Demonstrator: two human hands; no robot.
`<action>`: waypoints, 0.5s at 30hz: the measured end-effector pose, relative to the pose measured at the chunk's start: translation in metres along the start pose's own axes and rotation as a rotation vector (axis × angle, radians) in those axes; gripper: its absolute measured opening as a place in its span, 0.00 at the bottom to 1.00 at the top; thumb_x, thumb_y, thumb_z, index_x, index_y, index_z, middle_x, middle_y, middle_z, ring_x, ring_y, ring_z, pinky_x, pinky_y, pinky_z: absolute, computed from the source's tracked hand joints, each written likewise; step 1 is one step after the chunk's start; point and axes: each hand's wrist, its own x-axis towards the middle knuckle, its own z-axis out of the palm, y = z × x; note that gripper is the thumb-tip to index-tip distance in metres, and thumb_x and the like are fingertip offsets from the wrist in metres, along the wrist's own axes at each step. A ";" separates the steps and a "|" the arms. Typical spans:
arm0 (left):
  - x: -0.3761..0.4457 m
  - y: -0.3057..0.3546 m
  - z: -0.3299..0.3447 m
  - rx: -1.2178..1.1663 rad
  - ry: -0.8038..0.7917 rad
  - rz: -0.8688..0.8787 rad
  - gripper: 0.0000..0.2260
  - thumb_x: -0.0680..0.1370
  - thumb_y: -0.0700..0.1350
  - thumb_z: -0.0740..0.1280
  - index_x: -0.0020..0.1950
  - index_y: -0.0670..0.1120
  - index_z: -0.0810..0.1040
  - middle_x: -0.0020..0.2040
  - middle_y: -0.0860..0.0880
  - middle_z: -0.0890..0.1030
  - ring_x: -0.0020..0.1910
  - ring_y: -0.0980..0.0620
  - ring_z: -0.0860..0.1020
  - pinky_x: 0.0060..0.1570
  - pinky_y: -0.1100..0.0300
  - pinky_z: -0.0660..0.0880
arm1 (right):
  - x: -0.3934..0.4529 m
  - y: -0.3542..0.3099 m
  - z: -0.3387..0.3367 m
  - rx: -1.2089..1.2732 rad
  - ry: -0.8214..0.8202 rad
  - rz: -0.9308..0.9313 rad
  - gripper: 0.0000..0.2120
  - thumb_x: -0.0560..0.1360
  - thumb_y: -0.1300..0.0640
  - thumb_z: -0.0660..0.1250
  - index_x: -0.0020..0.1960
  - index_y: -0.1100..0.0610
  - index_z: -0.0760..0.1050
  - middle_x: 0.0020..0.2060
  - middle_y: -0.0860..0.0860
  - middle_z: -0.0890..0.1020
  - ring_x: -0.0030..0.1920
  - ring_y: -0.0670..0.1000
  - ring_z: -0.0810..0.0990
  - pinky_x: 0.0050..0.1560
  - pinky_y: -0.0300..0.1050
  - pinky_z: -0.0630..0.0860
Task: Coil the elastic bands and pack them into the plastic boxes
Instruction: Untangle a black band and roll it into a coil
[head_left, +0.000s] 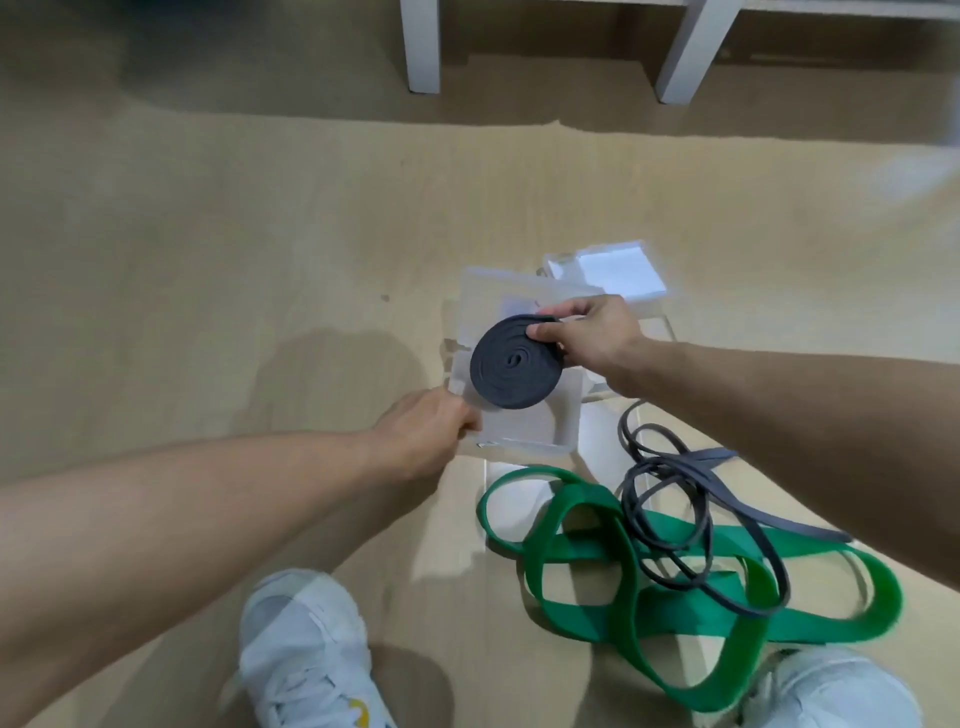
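Observation:
A dark grey elastic band wound into a flat coil hangs just above an open clear plastic box on the wooden floor. My right hand pinches the coil at its right edge. My left hand grips the box's near-left corner. A second clear box sits behind, to the right. A wide green band lies loose and tangled on the floor in front, with a thin grey band sprawled over it.
Two white table legs stand on the floor at the back. My white shoes are at the bottom edge, either side of the loose bands. A flat clear lid lies under the green band.

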 end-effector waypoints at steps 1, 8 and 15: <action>-0.002 0.000 0.001 -0.027 0.013 0.004 0.09 0.73 0.38 0.59 0.44 0.44 0.80 0.43 0.41 0.82 0.43 0.39 0.78 0.44 0.47 0.78 | -0.001 0.005 0.004 -0.010 0.005 0.021 0.10 0.71 0.61 0.79 0.50 0.59 0.83 0.40 0.54 0.85 0.35 0.49 0.83 0.34 0.39 0.82; -0.003 0.009 0.009 -0.165 0.092 0.071 0.07 0.79 0.41 0.66 0.47 0.47 0.84 0.43 0.47 0.84 0.43 0.44 0.80 0.46 0.47 0.78 | -0.007 0.030 0.014 0.180 0.094 0.129 0.12 0.70 0.62 0.79 0.50 0.63 0.82 0.44 0.59 0.86 0.40 0.57 0.87 0.40 0.48 0.85; -0.013 0.010 -0.001 -0.018 0.504 0.101 0.22 0.67 0.67 0.76 0.39 0.52 0.71 0.34 0.57 0.74 0.34 0.51 0.73 0.32 0.58 0.65 | -0.019 0.043 0.017 0.295 0.120 0.192 0.09 0.72 0.64 0.77 0.50 0.63 0.80 0.45 0.62 0.86 0.43 0.59 0.87 0.36 0.45 0.84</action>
